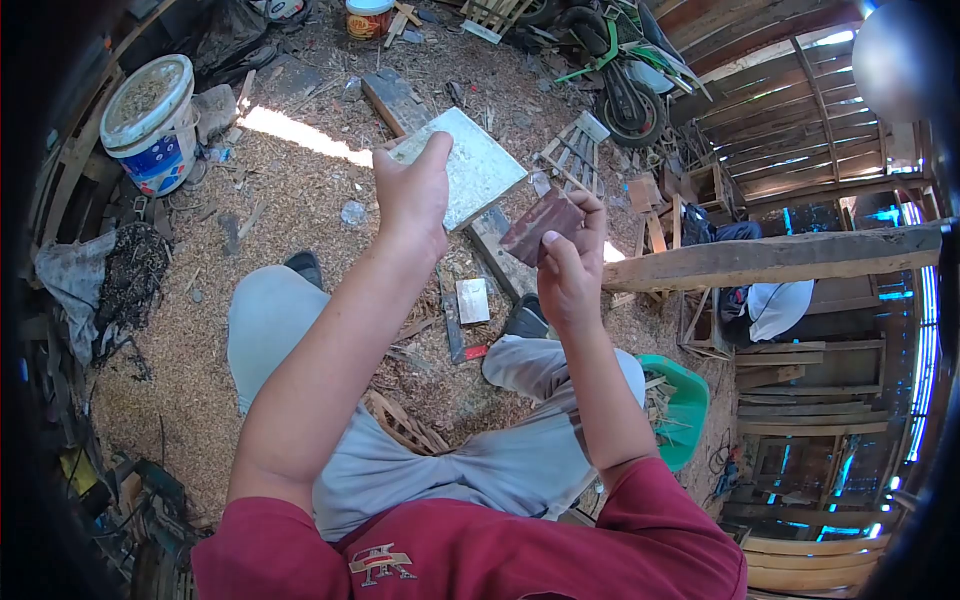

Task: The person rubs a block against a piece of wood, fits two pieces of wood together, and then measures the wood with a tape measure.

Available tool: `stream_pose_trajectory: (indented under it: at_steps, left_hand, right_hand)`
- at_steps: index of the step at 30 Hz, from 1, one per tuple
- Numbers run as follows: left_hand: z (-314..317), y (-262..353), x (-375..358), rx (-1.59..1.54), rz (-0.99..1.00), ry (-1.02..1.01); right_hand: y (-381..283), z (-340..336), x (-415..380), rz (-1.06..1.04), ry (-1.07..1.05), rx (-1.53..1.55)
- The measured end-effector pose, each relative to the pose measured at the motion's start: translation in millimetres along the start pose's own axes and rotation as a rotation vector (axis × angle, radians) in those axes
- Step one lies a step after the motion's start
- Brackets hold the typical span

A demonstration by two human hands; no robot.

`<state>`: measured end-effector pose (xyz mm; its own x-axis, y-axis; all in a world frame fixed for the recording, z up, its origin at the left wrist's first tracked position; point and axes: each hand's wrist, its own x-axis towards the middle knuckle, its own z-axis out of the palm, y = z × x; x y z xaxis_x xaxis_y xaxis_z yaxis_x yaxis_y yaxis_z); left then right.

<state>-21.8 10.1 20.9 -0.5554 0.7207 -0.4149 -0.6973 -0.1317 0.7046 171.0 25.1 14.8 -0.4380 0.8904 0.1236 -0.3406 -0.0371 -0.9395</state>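
My left hand (415,190) grips a pale square wooden board (470,165) by its near left edge, thumb on top and the other fingers hidden beneath. My right hand (575,260) pinches a worn reddish-brown piece of sandpaper (540,228) between thumb and fingers, just right of the board and apart from it. Below both hands lies a long grey plank (492,245) on the ground. Between my feet are a small whitish block (473,300) and a try square (452,318) with a red handle.
Wood shavings cover the ground. A white bucket (150,130) stands at the left, a green basin (685,415) with wood scraps at the right. A timber beam (780,258) juts in from the right. A green motorbike (625,75) and a slatted wooden piece (575,150) are farther off.
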Motion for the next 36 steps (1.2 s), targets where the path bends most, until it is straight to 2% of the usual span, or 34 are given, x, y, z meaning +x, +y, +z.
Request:
stream_pose_trajectory:
  at_steps: [3, 6, 9, 12, 15, 18, 21, 24, 30, 34, 36]
  left_hand:
    - [-4, -6, 8, -0.004, 0.014, -0.051]
    - [-8, -17, 17, -0.021, 0.026, -0.089]
    - [-6, -20, 17, -0.051, 0.002, -0.105]
    - [-5, -24, 19, -0.063, -0.025, -0.1]
    - [-4, -25, 20, -0.105, -0.053, -0.091]
    - [4, -12, 1, -0.057, -0.043, -0.003]
    - [5, -8, -2, -0.054, -0.014, 0.009]
    - [4, -14, 5, -0.059, 0.017, 0.026]
    - [6, -18, 7, -0.049, 0.02, 0.074]
    - [4, -25, 14, -0.078, -0.025, 0.04]
    - [8, -29, 14, -0.064, 0.033, 0.095]
  right_hand:
    - [3, 6, -1, -0.138, 0.009, -0.23]
    - [12, 0, -1, -0.402, -0.018, -0.575]
    - [17, 2, -1, -0.474, -0.008, -0.671]
    - [20, -6, 7, -0.685, -0.058, -1.015]
    - [24, 1, 8, -0.609, 0.002, -0.931]
    - [20, 16, 8, -0.497, 0.035, -0.581]
    - [14, 16, 10, -0.405, 0.047, -0.627]
    - [13, 21, 14, -0.335, 0.076, -0.466]
    - [14, 23, 21, -0.326, 0.086, -0.541]
    - [21, 16, 30, -0.432, 0.024, -0.848]
    - [20, 16, 31, -0.437, 0.005, -0.904]
